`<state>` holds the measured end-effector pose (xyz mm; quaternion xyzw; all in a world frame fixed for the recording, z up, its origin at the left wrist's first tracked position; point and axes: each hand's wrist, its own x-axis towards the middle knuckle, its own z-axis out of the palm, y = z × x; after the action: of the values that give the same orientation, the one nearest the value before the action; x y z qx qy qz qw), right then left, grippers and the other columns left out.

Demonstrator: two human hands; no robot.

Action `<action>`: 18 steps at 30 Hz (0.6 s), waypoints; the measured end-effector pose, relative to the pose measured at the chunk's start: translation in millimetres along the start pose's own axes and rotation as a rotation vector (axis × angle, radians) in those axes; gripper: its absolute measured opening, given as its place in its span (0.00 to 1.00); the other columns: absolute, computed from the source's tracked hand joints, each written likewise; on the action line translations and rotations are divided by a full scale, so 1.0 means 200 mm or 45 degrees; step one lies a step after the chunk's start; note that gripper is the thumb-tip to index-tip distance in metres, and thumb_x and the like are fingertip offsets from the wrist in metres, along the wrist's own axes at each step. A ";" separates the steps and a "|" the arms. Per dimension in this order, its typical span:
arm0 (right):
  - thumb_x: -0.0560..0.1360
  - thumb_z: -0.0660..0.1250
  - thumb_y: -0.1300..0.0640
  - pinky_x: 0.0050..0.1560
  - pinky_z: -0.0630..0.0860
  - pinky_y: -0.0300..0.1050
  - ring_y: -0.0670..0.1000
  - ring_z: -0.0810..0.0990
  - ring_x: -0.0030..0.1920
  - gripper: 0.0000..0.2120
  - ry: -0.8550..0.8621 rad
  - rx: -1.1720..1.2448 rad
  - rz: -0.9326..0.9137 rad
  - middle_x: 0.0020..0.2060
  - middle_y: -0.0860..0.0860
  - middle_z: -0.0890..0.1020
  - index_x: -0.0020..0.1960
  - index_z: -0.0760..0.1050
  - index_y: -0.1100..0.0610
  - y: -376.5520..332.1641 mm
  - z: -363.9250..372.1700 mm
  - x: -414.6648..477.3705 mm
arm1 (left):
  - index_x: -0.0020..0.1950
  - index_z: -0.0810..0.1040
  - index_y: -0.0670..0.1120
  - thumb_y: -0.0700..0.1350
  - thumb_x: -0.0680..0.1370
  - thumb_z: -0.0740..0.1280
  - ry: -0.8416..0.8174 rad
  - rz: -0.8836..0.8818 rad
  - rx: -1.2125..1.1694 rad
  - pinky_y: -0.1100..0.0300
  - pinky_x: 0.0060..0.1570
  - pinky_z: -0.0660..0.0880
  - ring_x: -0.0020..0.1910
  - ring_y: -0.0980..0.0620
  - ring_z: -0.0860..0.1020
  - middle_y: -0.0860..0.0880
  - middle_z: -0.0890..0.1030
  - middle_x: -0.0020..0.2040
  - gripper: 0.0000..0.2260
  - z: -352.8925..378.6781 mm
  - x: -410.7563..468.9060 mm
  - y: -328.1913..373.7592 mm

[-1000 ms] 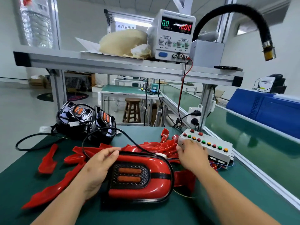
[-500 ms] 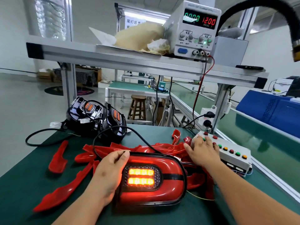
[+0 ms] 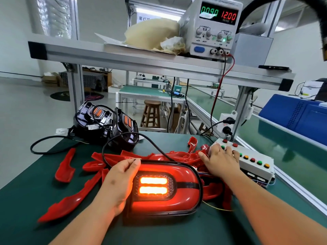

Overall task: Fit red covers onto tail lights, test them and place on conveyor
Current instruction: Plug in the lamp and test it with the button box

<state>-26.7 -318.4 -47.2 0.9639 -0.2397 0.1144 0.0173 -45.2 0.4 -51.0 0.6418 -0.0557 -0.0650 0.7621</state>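
1. The tail light (image 3: 164, 191) lies flat on the green desk (image 3: 31, 206) right in front of the person. Its red cover is on and two bars in the middle glow orange, so this looks like the test step.
2. The left hand (image 3: 117, 183) holds the light's left end, fingers (image 3: 131, 163) curled over its rim. The right hand (image 3: 221, 160) lies on the white button box (image 3: 256, 171), fingers (image 3: 229, 150) straight and spread across the buttons, gripping nothing.
3. A black cable (image 3: 127, 136) loops from the light toward the back. Lifting the light toward the conveyor (image 3: 292, 152) while it is plugged in would likely jerk it short.
4. Thin wires at the light's right end run among the loose red covers (image 3: 69, 204). A snag there could pull them free.
5. The cover is glossy and smooth, so a one-handed lift may slip.
6. The light is a rounded oblong of hard shiny plastic with a black rim and a black band. The loose covers are thin curved strips, the desk mat is dull, and the buttons are small domes.
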 end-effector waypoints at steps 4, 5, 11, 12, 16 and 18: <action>0.74 0.42 0.27 0.68 0.54 0.61 0.58 0.65 0.69 0.37 0.028 -0.091 -0.053 0.67 0.51 0.72 0.66 0.69 0.53 0.01 0.00 0.00 | 0.59 0.80 0.43 0.48 0.81 0.63 -0.012 -0.012 -0.008 0.39 0.61 0.75 0.56 0.39 0.80 0.39 0.82 0.55 0.12 0.00 -0.01 0.01; 0.74 0.42 0.27 0.67 0.55 0.61 0.58 0.66 0.68 0.38 0.027 -0.110 -0.061 0.67 0.52 0.72 0.66 0.69 0.53 0.02 -0.01 0.00 | 0.59 0.80 0.42 0.48 0.82 0.63 -0.015 -0.013 -0.005 0.38 0.60 0.76 0.55 0.38 0.81 0.38 0.83 0.54 0.12 0.00 0.00 0.01; 0.72 0.39 0.24 0.63 0.59 0.59 0.58 0.69 0.66 0.39 0.011 -0.174 -0.094 0.66 0.51 0.73 0.63 0.69 0.51 0.03 -0.04 -0.02 | 0.56 0.80 0.41 0.47 0.82 0.62 -0.027 -0.019 -0.006 0.38 0.54 0.79 0.51 0.36 0.82 0.36 0.83 0.51 0.12 0.00 -0.01 0.02; 0.72 0.39 0.24 0.63 0.59 0.59 0.58 0.70 0.65 0.39 0.011 -0.180 -0.096 0.66 0.51 0.74 0.63 0.70 0.51 0.03 -0.04 -0.02 | 0.57 0.80 0.41 0.47 0.82 0.62 -0.029 -0.024 -0.006 0.38 0.55 0.78 0.51 0.36 0.82 0.36 0.83 0.51 0.12 0.00 -0.01 0.02; 0.72 0.39 0.25 0.65 0.60 0.60 0.58 0.69 0.67 0.40 -0.007 -0.173 -0.099 0.68 0.52 0.73 0.64 0.69 0.51 0.03 -0.05 -0.03 | 0.57 0.80 0.41 0.47 0.82 0.61 -0.033 -0.027 -0.006 0.38 0.55 0.79 0.51 0.36 0.82 0.36 0.83 0.51 0.12 0.01 -0.01 0.02; 0.72 0.40 0.25 0.67 0.60 0.60 0.59 0.68 0.67 0.40 -0.015 -0.154 -0.097 0.68 0.53 0.72 0.65 0.69 0.52 0.03 -0.06 -0.03 | 0.57 0.80 0.41 0.47 0.82 0.61 -0.036 -0.024 -0.009 0.39 0.54 0.79 0.50 0.36 0.82 0.36 0.83 0.50 0.12 0.01 -0.01 0.02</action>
<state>-36.6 -319.1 -37.6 0.9702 -0.2093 0.0931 0.0784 -46.9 0.2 -46.8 0.6386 -0.0601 -0.0812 0.7629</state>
